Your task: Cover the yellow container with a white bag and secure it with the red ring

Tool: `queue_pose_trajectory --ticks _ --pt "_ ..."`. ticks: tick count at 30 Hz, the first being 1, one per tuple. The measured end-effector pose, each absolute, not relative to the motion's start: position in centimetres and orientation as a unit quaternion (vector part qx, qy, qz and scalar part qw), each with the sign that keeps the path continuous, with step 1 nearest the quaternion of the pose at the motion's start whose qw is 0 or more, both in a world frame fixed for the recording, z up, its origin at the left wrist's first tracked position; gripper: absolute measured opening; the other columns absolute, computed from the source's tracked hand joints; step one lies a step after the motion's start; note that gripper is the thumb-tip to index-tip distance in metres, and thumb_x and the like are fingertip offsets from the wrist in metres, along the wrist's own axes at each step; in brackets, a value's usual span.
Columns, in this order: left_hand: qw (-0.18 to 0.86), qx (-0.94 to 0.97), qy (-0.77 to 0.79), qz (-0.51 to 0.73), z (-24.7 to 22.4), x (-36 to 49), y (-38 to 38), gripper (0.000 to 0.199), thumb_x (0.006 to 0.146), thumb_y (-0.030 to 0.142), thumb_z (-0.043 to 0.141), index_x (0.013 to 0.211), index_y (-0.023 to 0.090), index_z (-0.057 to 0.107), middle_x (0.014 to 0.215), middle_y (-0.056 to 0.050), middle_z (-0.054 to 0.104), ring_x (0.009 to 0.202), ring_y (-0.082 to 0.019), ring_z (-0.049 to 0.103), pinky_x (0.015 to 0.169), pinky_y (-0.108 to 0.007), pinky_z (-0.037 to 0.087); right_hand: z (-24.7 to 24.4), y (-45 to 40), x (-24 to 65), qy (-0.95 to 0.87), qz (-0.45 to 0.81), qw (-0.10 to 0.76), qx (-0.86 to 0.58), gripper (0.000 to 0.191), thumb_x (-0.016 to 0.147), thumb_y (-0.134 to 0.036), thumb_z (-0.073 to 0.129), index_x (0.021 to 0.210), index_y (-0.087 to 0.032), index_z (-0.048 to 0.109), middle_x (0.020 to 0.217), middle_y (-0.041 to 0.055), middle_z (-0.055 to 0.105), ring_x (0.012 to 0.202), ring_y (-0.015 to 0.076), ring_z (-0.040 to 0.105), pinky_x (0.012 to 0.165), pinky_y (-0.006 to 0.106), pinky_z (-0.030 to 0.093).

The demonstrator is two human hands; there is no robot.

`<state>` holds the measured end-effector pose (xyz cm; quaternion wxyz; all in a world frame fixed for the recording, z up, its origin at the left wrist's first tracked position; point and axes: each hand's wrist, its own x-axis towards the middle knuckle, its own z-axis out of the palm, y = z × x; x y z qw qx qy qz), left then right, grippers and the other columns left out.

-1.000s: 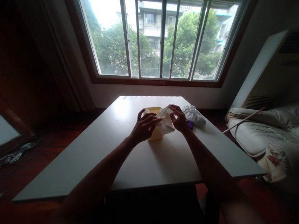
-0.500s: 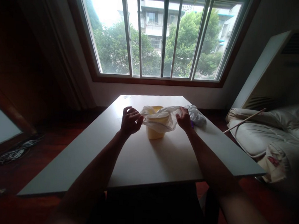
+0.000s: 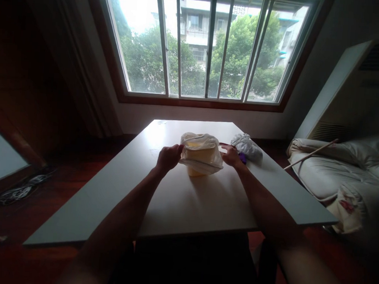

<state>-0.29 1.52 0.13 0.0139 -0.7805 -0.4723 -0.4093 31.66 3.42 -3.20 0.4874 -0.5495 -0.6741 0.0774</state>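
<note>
A small yellow bin stands on the white table with a thin white plastic bag draped over its rim and upper sides. The yellow shows through the bag, and the bin's lower part is uncovered. On the left, my left hand is closed on the bag's edge beside the rim. Across from it, my right hand grips the bag at the right side, its fingertips partly hidden. Just beyond that hand lies a crumpled grey-white plastic bundle with a purple piece by it.
The white table reaches from my lap toward the window. To the right are a pale leather sofa with a stick leaning on it and a tall white appliance. Cables lie on the floor at left.
The bag's edges have been drawn down over the outside of the bin. My left hand has closed and moved slightly right; both hands are a little lower.
</note>
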Motion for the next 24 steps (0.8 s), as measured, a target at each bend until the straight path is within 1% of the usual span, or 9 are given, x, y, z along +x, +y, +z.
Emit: queue_pose_trajectory --ticks 2,4,7,9,12,15,17,20,24 --pt "0.043 -0.748 -0.444 -0.491 0.3 -0.2 1.5 0.041 0.098 0.050 0.043 0.078 0.021 0.062 0.078 -0.008 0.065 0.080 -0.024 0.062 0.080 -0.040 0.049 -2.1 2.7 31.4 -0.631 0.054 0.537 -0.557 0.026 0.076 -0.024 0.061 0.099 -0.018 0.071 0.107 0.0124 0.074 0.090 0.0258 0.070 0.091 0.044 0.054" --pt "0.049 -0.737 -0.394 -0.547 0.4 0.1 1.5 0.032 0.096 0.047 0.050 0.082 0.020 0.062 0.101 -0.010 0.067 0.102 -0.026 0.061 0.092 -0.044 0.048 -1.1 2.1 31.0 -0.610 0.058 0.586 -0.531 0.026 0.079 -0.025 0.056 0.101 -0.017 0.069 0.104 0.0117 0.074 0.087 0.0241 0.070 0.088 0.043 0.055" --pt "-0.029 -0.761 -0.328 -0.559 0.3 0.8 1.8 0.029 0.096 0.045 0.052 0.086 0.020 0.062 0.128 -0.011 0.062 0.122 -0.026 0.056 0.104 -0.047 0.046 -0.4 1.6 29.9 -0.627 0.109 0.623 -0.454 0.019 0.079 -0.029 0.057 0.091 -0.019 0.069 0.105 0.0098 0.074 0.098 0.0239 0.068 0.092 0.043 0.054" --pt "-0.115 -0.766 -0.310 -0.552 -0.1 1.2 2.1 0.029 0.096 0.047 0.051 0.094 0.020 0.063 0.136 -0.012 0.059 0.122 -0.025 0.058 0.100 -0.046 0.050 -0.5 1.7 29.2 -0.633 0.160 0.628 -0.423 0.021 0.079 -0.031 0.057 0.093 -0.020 0.069 0.110 0.0098 0.073 0.105 0.0243 0.067 0.096 0.044 0.052" --pt "-0.194 -0.740 -0.319 -0.559 -0.8 1.5 2.5 0.034 0.094 0.050 0.053 0.104 0.019 0.063 0.133 -0.013 0.062 0.105 -0.023 0.066 0.085 -0.039 0.055 -0.7 1.7 28.4 -0.624 0.236 0.622 -0.410 0.029 0.079 -0.033 0.057 0.102 -0.020 0.070 0.112 0.0093 0.074 0.107 0.0243 0.067 0.098 0.043 0.051" --pt "-0.220 -0.713 -0.345 -0.569 -0.9 1.4 2.5 0.036 0.091 0.050 0.059 0.107 0.019 0.066 0.103 -0.009 0.072 0.081 -0.019 0.067 0.072 -0.033 0.054 -0.7 1.4 28.3 -0.620 0.274 0.614 -0.405 0.033 0.081 -0.035 0.056 0.107 -0.020 0.071 0.113 0.0079 0.074 0.109 0.0246 0.066 0.099 0.043 0.051" --pt "-0.232 -0.696 -0.346 -0.584 -0.6 1.3 2.4 0.037 0.088 0.049 0.063 0.107 0.018 0.069 0.089 -0.006 0.073 0.076 -0.018 0.067 0.071 -0.032 0.054 -0.5 1.1 28.4 -0.616 0.286 0.613 -0.403 0.035 0.082 -0.036 0.055 0.108 -0.020 0.072 0.112 0.0071 0.075 0.109 0.0251 0.066 0.098 0.044 0.051" --pt "-0.226 -0.672 -0.328 -0.625 0.1 1.1 2.3 0.037 0.086 0.048 0.066 0.106 0.018 0.073 0.094 -0.007 0.073 0.085 -0.020 0.068 0.080 -0.034 0.055 0.0 0.7 28.5 -0.605 0.280 0.629 -0.400 0.035 0.082 -0.037 0.056 0.106 -0.020 0.074 0.110 0.0070 0.076 0.109 0.0256 0.067 0.102 0.045 0.049" --pt "-0.234 -0.666 -0.333 -0.625 0.3 0.7 2.8 0.046 0.089 0.049 0.060 0.124 0.020 0.068 0.121 -0.010 0.066 0.114 -0.025 0.063 0.099 -0.040 0.051 0.2 0.6 28.4 -0.616 0.264 0.628 -0.396 0.035 0.083 -0.037 0.058 0.108 -0.020 0.075 0.120 0.0078 0.073 0.117 0.0255 0.063 0.108 0.045 0.044"
